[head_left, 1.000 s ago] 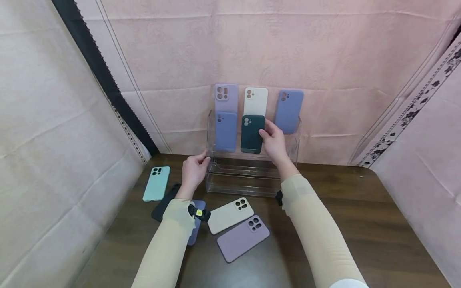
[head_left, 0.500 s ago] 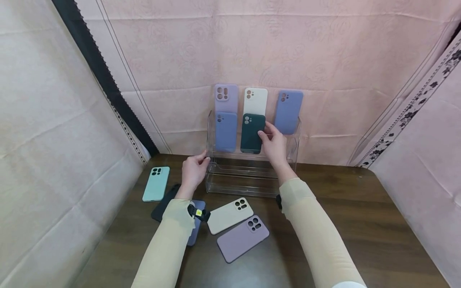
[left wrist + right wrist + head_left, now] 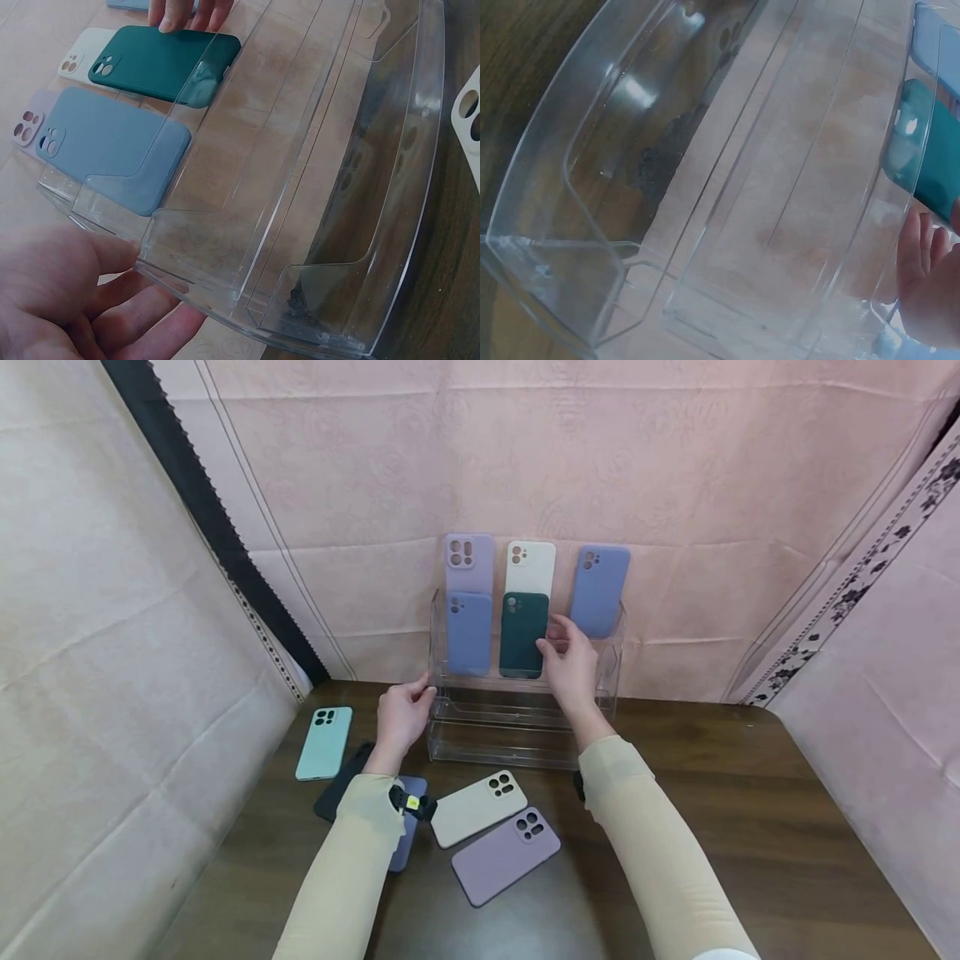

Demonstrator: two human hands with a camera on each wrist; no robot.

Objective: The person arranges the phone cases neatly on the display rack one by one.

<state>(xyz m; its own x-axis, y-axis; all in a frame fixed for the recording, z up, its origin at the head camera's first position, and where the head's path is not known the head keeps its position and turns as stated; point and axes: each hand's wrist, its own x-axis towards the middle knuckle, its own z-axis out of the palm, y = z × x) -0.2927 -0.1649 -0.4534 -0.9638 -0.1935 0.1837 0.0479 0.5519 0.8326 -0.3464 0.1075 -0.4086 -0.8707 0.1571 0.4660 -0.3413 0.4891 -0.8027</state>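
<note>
Right hand [image 3: 572, 668]: thumb and fingers close together at the right edge of a dark green case [image 3: 522, 639], holding it there; thumb at the front, other fingertips partly hidden behind. The case stands upright in a clear rack [image 3: 517, 749], its lower end behind a see-through lip. Up and left of these fingers, just behind the green one, a white case [image 3: 529, 568]. Farther left, a light blue case [image 3: 468, 635] with a pale lilac case [image 3: 469, 577] behind it. Up and right, a periwinkle case [image 3: 600, 591], tilted. Lower tiers of the rack step down below the fingers.

Left hand [image 3: 402, 718]: thumb and fingers pinch the rack's left edge. Left of these fingers on the worktop [image 3: 720, 777], a mint case [image 3: 325, 743]. Below them, a dark case [image 3: 341, 791] and a blue-violet case [image 3: 405, 847], both partly hidden by the arm. Below and right, a cream case [image 3: 480, 810] and a mauve case [image 3: 507, 856], side by side.
</note>
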